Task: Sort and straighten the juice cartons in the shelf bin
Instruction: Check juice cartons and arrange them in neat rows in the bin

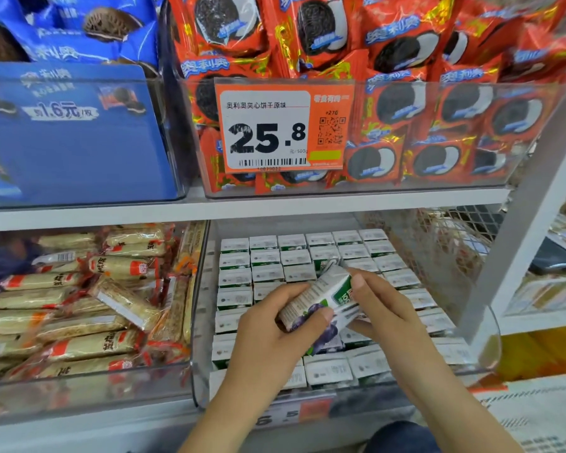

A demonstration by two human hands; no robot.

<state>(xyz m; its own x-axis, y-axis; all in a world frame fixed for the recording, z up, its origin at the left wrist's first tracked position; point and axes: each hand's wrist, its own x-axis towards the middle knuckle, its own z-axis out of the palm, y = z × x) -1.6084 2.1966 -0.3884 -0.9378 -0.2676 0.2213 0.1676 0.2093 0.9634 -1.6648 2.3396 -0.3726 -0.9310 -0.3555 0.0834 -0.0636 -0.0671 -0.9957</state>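
Hands meet at lower centre of the frame over the clear shelf bin [490, 325]: the left hand [268, 335] grips a tilted juice carton [321, 297] by its lower end, and the right hand [386, 308] curls its fingers over the upper end. Below them, the upright cartons [265, 256] stand in neat rows, tops showing. To do this step well, I judge the held carton should be turned upright, top matching its neighbours, then lowered squarely into the gap beneath without knocking adjacent ones.
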